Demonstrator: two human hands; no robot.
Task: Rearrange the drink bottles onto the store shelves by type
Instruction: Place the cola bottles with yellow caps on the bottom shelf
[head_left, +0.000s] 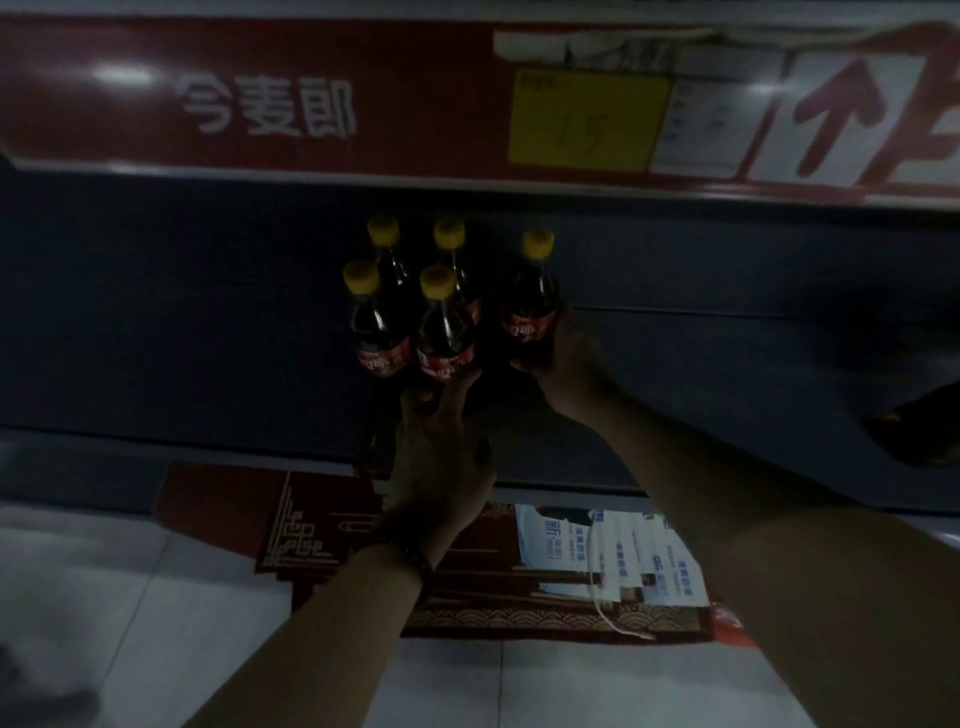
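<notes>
Right hand (566, 358) gripped upright cola bottle (530, 306) just right of the cluster (382, 332). Left hand (441, 452) touched front bottle (445, 338); grip unclear.

The fingers of the right hand (566, 353) are hidden behind the rightmost dark plastic cola bottle with a yellow cap (530, 296), whose base is lost in shadow. The handwritten figure on the yellow paper price tag (587, 122) and the white paper label (701, 124) beside it are too blurred to read.

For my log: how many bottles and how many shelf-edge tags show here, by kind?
Yellow-capped cola bottles: 5
Yellow price tag: 1
White shelf label: 1
Total: 7
</notes>
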